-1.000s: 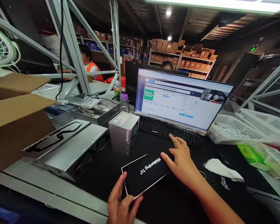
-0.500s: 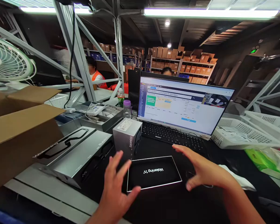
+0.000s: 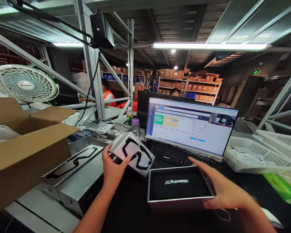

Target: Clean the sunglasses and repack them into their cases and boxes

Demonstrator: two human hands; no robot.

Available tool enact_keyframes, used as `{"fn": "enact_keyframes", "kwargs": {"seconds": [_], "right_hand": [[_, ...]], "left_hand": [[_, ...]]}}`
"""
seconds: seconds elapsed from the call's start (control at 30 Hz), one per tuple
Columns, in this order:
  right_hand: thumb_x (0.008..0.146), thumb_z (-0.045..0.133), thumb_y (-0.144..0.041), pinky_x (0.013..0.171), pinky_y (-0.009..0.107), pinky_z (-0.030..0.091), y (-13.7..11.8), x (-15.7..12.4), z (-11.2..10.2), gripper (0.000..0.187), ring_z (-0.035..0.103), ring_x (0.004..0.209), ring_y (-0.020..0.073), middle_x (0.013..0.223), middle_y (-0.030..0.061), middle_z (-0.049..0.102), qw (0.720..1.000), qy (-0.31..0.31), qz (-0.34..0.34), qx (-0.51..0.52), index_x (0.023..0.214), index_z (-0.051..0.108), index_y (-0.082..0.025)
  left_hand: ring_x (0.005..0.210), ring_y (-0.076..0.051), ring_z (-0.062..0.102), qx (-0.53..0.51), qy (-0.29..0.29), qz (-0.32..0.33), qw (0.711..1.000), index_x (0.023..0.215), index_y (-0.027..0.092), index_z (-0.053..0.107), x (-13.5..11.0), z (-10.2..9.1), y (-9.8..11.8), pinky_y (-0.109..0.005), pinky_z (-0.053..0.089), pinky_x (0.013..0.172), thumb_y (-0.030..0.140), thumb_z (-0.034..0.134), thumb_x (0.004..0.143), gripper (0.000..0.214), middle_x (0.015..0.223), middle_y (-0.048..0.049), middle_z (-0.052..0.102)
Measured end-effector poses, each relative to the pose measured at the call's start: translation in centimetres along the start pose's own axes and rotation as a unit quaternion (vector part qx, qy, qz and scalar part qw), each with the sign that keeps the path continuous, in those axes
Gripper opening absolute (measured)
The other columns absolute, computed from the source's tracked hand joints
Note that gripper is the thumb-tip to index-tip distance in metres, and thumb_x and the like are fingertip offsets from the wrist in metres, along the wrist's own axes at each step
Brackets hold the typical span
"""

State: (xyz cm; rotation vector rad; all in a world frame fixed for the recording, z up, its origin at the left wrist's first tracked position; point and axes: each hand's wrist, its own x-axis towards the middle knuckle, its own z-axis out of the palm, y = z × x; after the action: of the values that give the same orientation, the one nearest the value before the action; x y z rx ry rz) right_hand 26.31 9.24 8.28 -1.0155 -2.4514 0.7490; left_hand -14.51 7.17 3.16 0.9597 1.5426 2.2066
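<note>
Your left hand (image 3: 113, 168) — narrow grip, holding a silver box (image 3: 135, 153) tilted above the desk, near the keyboard (image 3: 177, 153). Your right hand (image 3: 226, 191) — spread wide at the right edge of a black box (image 3: 180, 186), contact unclear. Step in hand: handling boxes — next move calls for a steady hold.

Left hand (image 3: 113, 170): bare, slim fingers, at 7 o'clock in the view.
Right hand (image 3: 223, 191): bare, long slim fingers, at 4 o'clock, slightly blurred.
Left forearm (image 3: 93, 207): bare, narrow, running off the bottom edge at 7 o'clock.
Right forearm (image 3: 259, 216): bare, running off the bottom edge at 5 o'clock.
</note>
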Motion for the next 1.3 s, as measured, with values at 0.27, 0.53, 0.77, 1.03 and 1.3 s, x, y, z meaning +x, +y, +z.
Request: {"fn": "enact_keyframes", "kwargs": {"seconds": [0.27, 0.53, 0.77, 1.03, 1.3], "right_hand": [[0.066, 0.08, -0.066, 0.118, 0.048, 0.034, 1.2, -3.0, -3.7, 0.121, 0.044, 0.14, 0.0388, 0.151, 0.0148, 0.044, 0.96, 0.27, -0.042, 0.056, 0.162, 0.018, -0.025], [0.07, 0.074, -0.073, 0.119, 0.046, 0.034, -1.0, -1.4, -1.6, 0.113, 0.043, 0.142, 0.0379, 0.154, 0.0141, 0.043, 0.95, 0.296, -0.087, 0.054, 0.159, 0.024, -0.025], [0.069, 0.08, -0.049, 0.121, 0.051, 0.029, -0.8, -1.9, -2.4, 0.1, 0.036, 0.144, 0.0417, 0.156, 0.0122, 0.039, 0.967, 0.248, -0.045, -0.049, 0.155, 0.035, -0.027], [0.065, 0.081, -0.031, 0.112, 0.046, 0.043, -2.4, -1.2, -1.8, 0.101, 0.05, 0.132, 0.0363, 0.151, 0.0101, 0.043, 0.985, 0.121, 0.034, -0.114, 0.156, 0.037, -0.029], [0.064, 0.084, -0.03, 0.116, 0.042, 0.039, -3.2, -1.2, -1.2, 0.105, 0.05, 0.133, 0.0339, 0.152, 0.0094, 0.042, 0.985, 0.103, 0.077, -0.115, 0.157, 0.037, -0.028]], "left_hand": [[0.088, -0.025, 0.071, -0.271, -0.062, -0.29, 0.916, 0.117, 0.022, 0.065, -1.3, 0.4, 3.3, -0.038, 0.063, 0.069, 0.044, 0.05, 0.095, 0.034, 0.111, -0.0097, 0.071], [0.074, -0.023, 0.07, -0.296, -0.057, -0.409, 0.861, 0.121, 0.019, 0.063, -1.7, 0.2, 4.2, -0.042, 0.064, 0.061, 0.048, 0.053, 0.098, 0.038, 0.096, -0.0086, 0.07], [0.086, -0.026, 0.071, -0.282, -0.106, -0.438, 0.847, 0.126, 0.018, 0.062, -2.4, 1.0, 3.1, -0.046, 0.064, 0.07, 0.047, 0.053, 0.098, 0.041, 0.111, -0.0132, 0.071], [0.091, -0.023, 0.069, -0.2, -0.102, -0.378, 0.898, 0.123, 0.022, 0.061, -2.2, 1.2, 1.6, -0.042, 0.062, 0.074, 0.039, 0.058, 0.097, 0.031, 0.114, -0.0117, 0.069], [0.08, -0.018, 0.065, -0.138, -0.075, -0.339, 0.928, 0.113, 0.027, 0.058, -2.9, 2.3, -0.6, -0.042, 0.06, 0.071, 0.038, 0.063, 0.092, 0.024, 0.101, -0.003, 0.065]]}}
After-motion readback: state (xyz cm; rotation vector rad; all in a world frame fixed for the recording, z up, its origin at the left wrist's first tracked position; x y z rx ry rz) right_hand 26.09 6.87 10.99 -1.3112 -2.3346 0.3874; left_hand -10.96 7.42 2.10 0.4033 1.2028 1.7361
